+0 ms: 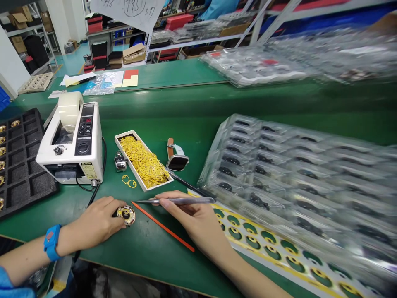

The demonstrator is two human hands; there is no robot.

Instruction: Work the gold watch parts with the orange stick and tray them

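My left hand rests on the green table and pinches a small round gold part against the surface. A blue band sits on that wrist. My right hand grips metal tweezers, their tip pointing left toward the round part. Under my right forearm lies a sticker sheet with green and yellow round labels. A thin orange stick lies between my hands. A white box of yellow rings stands just beyond, with two loose yellow rings beside it.
A white tape dispenser stands at the left, next to a black foam tray holding gold parts. A watch and a small metal counter lie mid-table. Stacked clear blister trays fill the right side. Shelves stand behind.
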